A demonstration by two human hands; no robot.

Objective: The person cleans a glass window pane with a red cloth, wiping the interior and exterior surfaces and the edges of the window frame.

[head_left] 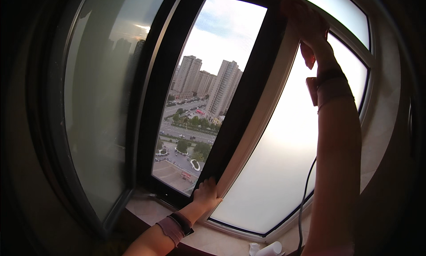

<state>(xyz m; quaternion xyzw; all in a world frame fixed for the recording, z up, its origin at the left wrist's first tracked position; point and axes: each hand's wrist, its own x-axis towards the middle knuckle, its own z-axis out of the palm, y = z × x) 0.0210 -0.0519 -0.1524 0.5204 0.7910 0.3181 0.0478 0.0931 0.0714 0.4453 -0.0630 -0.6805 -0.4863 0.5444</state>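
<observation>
The left hand (207, 194), half-curled, hold unclear, lies low against the post (265, 109), probably for bracing, while the right hand (309, 27), closed on an apparent cloth (307, 55), reaches its top.

Sash (97, 118) left, frame (249, 100) centre, pane (275, 171) right — towers (223, 87) beyond

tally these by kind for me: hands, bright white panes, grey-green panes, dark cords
Hands: 2, left hand and right hand
Bright white panes: 2, large lower pane and small upper pane
Grey-green pane: 1
Dark cord: 1
Total: 6
</observation>
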